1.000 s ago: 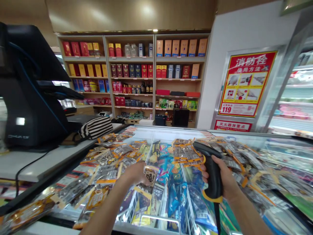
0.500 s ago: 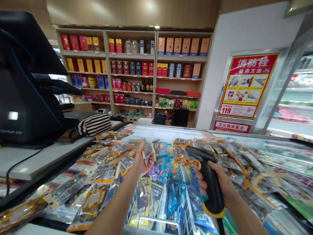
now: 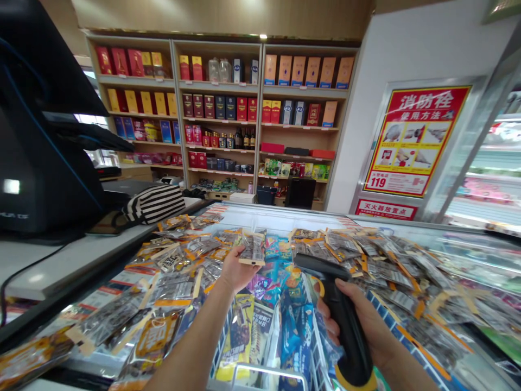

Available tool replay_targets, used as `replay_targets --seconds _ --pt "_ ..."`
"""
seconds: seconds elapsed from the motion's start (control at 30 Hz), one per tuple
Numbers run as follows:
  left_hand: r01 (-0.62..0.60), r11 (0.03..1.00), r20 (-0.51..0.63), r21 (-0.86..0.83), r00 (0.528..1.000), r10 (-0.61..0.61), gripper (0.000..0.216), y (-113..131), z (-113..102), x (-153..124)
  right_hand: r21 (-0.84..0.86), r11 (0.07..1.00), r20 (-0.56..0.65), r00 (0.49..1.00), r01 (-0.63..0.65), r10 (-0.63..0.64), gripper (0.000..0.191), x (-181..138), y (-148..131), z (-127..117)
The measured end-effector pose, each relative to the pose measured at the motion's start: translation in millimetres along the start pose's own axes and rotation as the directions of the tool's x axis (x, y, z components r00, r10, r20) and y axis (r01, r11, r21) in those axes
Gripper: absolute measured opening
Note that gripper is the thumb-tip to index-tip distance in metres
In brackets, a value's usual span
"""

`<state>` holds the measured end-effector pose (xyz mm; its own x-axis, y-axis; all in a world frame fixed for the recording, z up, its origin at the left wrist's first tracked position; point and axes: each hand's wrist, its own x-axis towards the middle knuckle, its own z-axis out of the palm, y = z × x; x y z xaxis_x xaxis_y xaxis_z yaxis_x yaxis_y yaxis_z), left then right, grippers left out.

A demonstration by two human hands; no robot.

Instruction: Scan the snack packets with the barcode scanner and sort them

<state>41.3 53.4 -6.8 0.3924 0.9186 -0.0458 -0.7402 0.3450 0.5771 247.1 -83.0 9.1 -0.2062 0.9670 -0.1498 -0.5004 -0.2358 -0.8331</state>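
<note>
My left hand (image 3: 237, 269) grips a small clear snack packet (image 3: 253, 247) with a pale strip along its near edge, held above the middle of the freezer. Wrapped around the handle of a black and yellow barcode scanner (image 3: 345, 326) is my right hand (image 3: 362, 320); the scanner's head points left toward the packet, with a gap between them. Many similar snack packets (image 3: 175, 285) with orange edges lie spread to the left of my hands. Another heap of packets (image 3: 378, 255) lies on the right. Below my hands, wire baskets hold blue ice cream packs (image 3: 291, 331) and a yellow pack (image 3: 238, 336).
At the left, a black checkout terminal (image 3: 44, 136) stands on a white counter (image 3: 44, 271), beside a striped black-and-white pouch (image 3: 154, 203). Shelves (image 3: 220, 119) of boxes and bottles line the back wall. A red fire hydrant sign (image 3: 415, 141) hangs at right.
The packet in my left hand has turned from tilted and edge-on to flatter, its broad face showing. My right hand with the scanner has shifted slightly left, toward the packet.
</note>
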Motion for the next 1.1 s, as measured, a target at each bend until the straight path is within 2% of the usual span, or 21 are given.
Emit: replay_targets --seconds 0.2,0.43,0.7,0.83,0.93,1.0,1.1 --pt "-0.085 0.994 -0.078 0.076 0.993 0.09 0.021 -5 -1 6 -0.002 0.998 -0.011 0.998 -0.066 0.066 0.03 1 4 2" --pt "-0.125 0.975 -0.16 0.185 0.975 0.155 0.023 -6 -7 11 -0.01 1.0 -0.039 0.999 -0.019 0.019 0.029 -2 -1 -1" --pt "-0.191 0.933 -0.094 0.305 0.969 0.229 0.021 -8 -1 5 0.005 1.0 -0.048 0.999 -0.006 0.006 0.031 -2 -7 -4" --pt "-0.187 0.905 -0.131 0.382 0.958 0.253 0.018 -9 -1 5 0.022 0.996 -0.081 0.993 0.082 -0.08 0.026 -5 -20 -12" --pt "-0.124 0.893 -0.188 0.433 0.956 0.224 0.02 -15 -2 8 0.018 0.985 -0.158 0.974 0.17 -0.165 0.024 -8 -34 -22" --pt "-0.075 0.889 -0.196 0.452 0.964 0.181 0.021 -24 2 10 0.005 0.971 -0.211 0.95 0.238 -0.232 0.022 -11 -43 -32" --pt "-0.042 0.899 -0.149 0.437 0.982 0.118 0.021 -47 18 10 -0.024 0.944 -0.272 0.907 0.328 -0.322 0.021 -13 -52 -47"
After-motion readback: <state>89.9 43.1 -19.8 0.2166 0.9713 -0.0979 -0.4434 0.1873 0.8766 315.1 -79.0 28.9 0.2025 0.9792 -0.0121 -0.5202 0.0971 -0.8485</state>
